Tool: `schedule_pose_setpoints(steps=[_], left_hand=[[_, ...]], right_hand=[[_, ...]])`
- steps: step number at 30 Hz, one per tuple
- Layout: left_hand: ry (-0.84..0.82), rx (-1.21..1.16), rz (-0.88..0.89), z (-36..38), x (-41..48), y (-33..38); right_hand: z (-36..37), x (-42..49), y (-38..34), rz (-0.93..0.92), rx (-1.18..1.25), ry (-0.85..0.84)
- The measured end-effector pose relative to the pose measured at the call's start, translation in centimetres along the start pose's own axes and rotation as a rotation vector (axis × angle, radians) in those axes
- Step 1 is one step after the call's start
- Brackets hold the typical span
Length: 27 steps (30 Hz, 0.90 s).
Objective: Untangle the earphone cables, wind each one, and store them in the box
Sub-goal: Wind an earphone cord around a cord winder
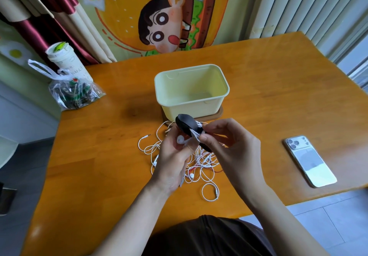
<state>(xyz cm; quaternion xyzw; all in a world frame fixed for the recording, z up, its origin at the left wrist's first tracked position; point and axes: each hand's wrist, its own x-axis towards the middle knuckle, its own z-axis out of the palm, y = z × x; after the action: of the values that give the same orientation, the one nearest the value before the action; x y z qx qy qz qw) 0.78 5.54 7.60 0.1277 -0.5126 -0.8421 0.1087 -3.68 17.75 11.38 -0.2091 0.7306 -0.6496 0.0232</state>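
Head view, centre frame: the left hand [171, 156] curls its fingers [169, 136] round an earbud cable [194, 136] against a black winder [186, 124]. The right hand [229, 146] pinches its strands. The cable looks light, limp and snag-prone, so it is probably best held near the bud. The tangle [201, 162] lies on the bench [99, 156], below the box [191, 104].

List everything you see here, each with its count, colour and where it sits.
table: one, orange wood, under everything
box: one, pale yellow, table centre, on a brown base
earphone cables: tangled pile, count unclear, white with some red, in front of the box
black winder: one, held above the pile, white cable on it
phone: one, silver, right, face down
plastic bag: one, clear, left
cup: one, white, behind the bag
left hand: holds an earbud and its cable
right hand: pinches the winder
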Motion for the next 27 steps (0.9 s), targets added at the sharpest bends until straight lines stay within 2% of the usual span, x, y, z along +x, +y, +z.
schedule_pose_setpoints(steps=[6, 8, 10, 12, 15, 17, 21, 27], left_hand=[[-0.022, -0.194, -0.066, 0.3, 0.7, 0.2], [-0.025, -0.178, -0.079, 0.4, 0.9, 0.3], [-0.009, -0.116, -0.096, 0.5, 1.0, 0.3], [0.013, 0.002, -0.129, 0.4, 1.0, 0.0], [0.017, 0.333, -0.142, 0.4, 1.0, -0.2], [0.006, 0.474, -0.133, 0.7, 1.1, 0.0], [-0.013, 0.500, -0.129, 0.7, 1.3, 0.2], [0.084, 0.538, -0.140, 0.1, 1.7, -0.3]], right_hand=[[0.4, 1.1, 0.1, -0.004, 0.000, 0.039], [0.6, 1.1, 0.6, 0.078, -0.006, 0.027], [0.7, 1.3, 1.1, 0.218, 0.061, -0.065], [0.5, 1.5, 1.7, 0.247, 0.079, -0.114], [0.2, 1.6, 2.6, 0.257, 0.097, -0.049], [0.3, 1.5, 2.9, 0.263, 0.101, -0.019], [0.3, 1.4, 3.0, 0.224, 0.017, -0.012], [0.4, 1.2, 3.0, 0.260, 0.063, -0.068]])
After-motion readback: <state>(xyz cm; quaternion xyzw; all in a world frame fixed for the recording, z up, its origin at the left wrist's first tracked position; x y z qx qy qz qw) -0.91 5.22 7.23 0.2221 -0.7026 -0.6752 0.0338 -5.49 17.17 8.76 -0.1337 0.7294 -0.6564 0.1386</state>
